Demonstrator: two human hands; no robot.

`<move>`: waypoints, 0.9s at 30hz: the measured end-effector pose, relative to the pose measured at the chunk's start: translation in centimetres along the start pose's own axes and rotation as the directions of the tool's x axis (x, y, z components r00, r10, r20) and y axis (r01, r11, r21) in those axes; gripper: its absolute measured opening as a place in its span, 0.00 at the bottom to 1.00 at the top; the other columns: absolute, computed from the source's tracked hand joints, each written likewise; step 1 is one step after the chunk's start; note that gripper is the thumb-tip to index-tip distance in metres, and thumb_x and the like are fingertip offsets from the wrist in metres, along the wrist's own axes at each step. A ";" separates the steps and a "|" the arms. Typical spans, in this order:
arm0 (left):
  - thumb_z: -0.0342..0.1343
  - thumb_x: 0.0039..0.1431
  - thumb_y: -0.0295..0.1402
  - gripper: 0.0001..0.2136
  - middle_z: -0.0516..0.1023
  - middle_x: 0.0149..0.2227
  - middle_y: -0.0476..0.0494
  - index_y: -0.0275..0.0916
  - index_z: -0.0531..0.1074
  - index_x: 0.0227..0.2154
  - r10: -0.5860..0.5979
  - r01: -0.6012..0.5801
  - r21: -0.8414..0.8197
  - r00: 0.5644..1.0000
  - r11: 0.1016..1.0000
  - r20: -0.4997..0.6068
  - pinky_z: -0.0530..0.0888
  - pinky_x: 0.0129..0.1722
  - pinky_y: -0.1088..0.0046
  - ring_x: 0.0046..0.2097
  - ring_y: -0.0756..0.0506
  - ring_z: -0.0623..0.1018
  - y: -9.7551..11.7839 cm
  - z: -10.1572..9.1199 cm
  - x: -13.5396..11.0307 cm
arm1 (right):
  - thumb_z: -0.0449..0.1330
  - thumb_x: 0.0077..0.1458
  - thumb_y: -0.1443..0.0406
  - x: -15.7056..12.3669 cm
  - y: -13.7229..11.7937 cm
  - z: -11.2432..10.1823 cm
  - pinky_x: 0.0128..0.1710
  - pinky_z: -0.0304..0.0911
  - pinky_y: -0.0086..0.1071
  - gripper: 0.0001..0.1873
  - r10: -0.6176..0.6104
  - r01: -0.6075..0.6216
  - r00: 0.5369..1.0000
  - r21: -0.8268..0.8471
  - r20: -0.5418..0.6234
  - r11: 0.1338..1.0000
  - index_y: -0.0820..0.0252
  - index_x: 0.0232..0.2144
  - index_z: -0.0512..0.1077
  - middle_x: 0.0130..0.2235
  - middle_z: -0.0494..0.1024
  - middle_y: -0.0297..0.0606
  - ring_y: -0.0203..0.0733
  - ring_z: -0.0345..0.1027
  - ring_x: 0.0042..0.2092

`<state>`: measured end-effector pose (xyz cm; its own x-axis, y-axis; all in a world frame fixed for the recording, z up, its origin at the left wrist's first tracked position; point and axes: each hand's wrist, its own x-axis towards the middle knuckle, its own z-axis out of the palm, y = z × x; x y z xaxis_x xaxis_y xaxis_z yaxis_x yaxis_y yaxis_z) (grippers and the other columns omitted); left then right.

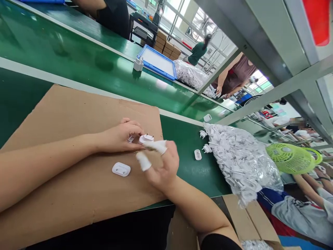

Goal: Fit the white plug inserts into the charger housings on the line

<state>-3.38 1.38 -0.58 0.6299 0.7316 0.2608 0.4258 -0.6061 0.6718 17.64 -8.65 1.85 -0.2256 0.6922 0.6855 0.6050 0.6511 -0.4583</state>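
My left hand [121, 137] is closed above the cardboard sheet, its fingertips around a white two-pin plug [147, 139] with the pins pointing up. Another small white part [130, 139] shows among those fingers, too covered to make out. Close by on the right, my right hand [163, 165] is smeared by motion, with white covers on its thumb and forefinger. Those two fingers stand apart near the plug, and nothing shows between them. A white oval cover [121, 169] with two holes lies flat on the cardboard [78, 187], below my left hand.
To the right, a clear bag [239, 156] bulges with white plug parts. Loose plug pieces [207, 148] and an oval cover [198, 155] lie beside it. A white charger [138, 64] stands beyond, near a blue-rimmed tray [158, 62]. Metal shelving [260, 86] slants overhead; a green fan [291, 158] sits right.
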 end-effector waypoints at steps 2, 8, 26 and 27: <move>0.66 0.60 0.55 0.19 0.85 0.47 0.46 0.45 0.82 0.39 -0.011 0.011 0.002 1.000 1.000 -0.028 0.56 0.63 0.58 0.54 0.37 0.79 -0.2 0.1 0.0 | 0.67 0.64 0.56 1.0 0.8 -0.1 0.51 0.74 0.47 0.25 0.104 -0.108 0.987 -0.024 -0.125 0.994 0.55 0.60 0.73 0.51 0.81 0.49 0.52 0.75 0.51; 0.64 0.60 0.56 0.20 0.85 0.44 0.43 0.43 0.82 0.40 -0.033 0.036 0.024 0.993 0.999 -0.116 0.59 0.62 0.56 0.51 0.37 0.79 0.2 0.5 0.1 | 0.68 0.63 0.60 2.8 4.1 0.2 0.60 0.73 0.45 0.20 0.227 -0.243 0.960 0.083 0.166 0.967 0.53 0.57 0.78 0.55 0.84 0.43 0.50 0.76 0.58; 0.64 0.62 0.56 0.20 0.83 0.37 0.44 0.42 0.83 0.33 -0.063 0.061 -0.021 0.991 0.998 -0.116 0.59 0.58 0.50 0.44 0.38 0.79 0.5 1.1 0.3 | 0.62 0.59 0.69 3.8 3.4 -0.1 0.80 0.35 0.61 0.11 0.199 -0.195 0.948 -0.043 0.249 0.980 0.50 0.42 0.80 0.43 0.88 0.31 0.44 0.83 0.42; 0.64 0.62 0.55 0.20 0.83 0.37 0.44 0.41 0.81 0.33 -0.061 0.061 -0.005 0.991 0.998 -0.120 0.59 0.58 0.50 0.44 0.38 0.79 0.7 1.1 0.3 | 0.63 0.59 0.68 3.3 3.6 0.2 0.80 0.32 0.63 0.10 0.217 -0.216 0.953 -0.028 0.212 0.976 0.50 0.42 0.80 0.43 0.88 0.32 0.44 0.83 0.42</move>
<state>-2.20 0.80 -0.77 0.5202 0.7995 0.3003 0.4604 -0.5586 0.6899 18.90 -3.92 2.35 -0.2461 0.8668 0.4337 0.6609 0.4774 -0.5791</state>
